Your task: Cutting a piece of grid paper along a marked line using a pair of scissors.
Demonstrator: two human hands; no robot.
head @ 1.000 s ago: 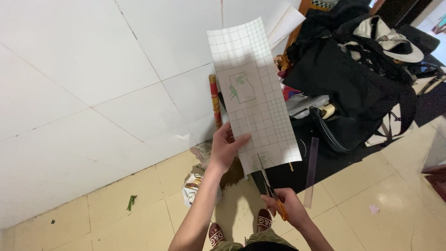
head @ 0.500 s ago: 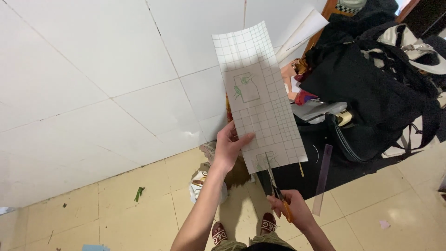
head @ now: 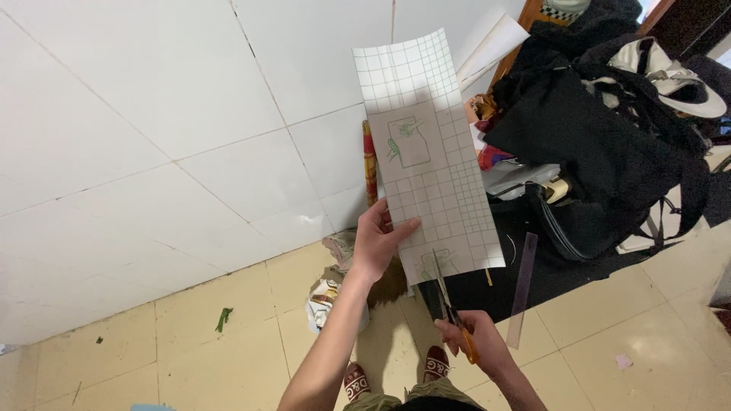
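Observation:
My left hand (head: 378, 240) pinches the left edge of a long white sheet with a grey grid (head: 426, 152), held upright in front of me. Small green line drawings are printed on the sheet. My right hand (head: 472, 346) grips orange-handled scissors (head: 449, 308). The blades point up and sit in the sheet's bottom edge, near its middle.
A white tiled wall fills the left and top. A heap of black bags (head: 601, 144) with a white cap (head: 685, 84) lies to the right. On the yellow tiled floor are a clear ruler (head: 522, 293), a crumpled wrapper (head: 327, 301), a red-and-yellow roll (head: 370, 164) and green scraps (head: 223, 318).
The view has shifted a little, so the sheet and hands sit slightly further right and lower. The scissor blades have pushed a bit further up into the bottom edge.

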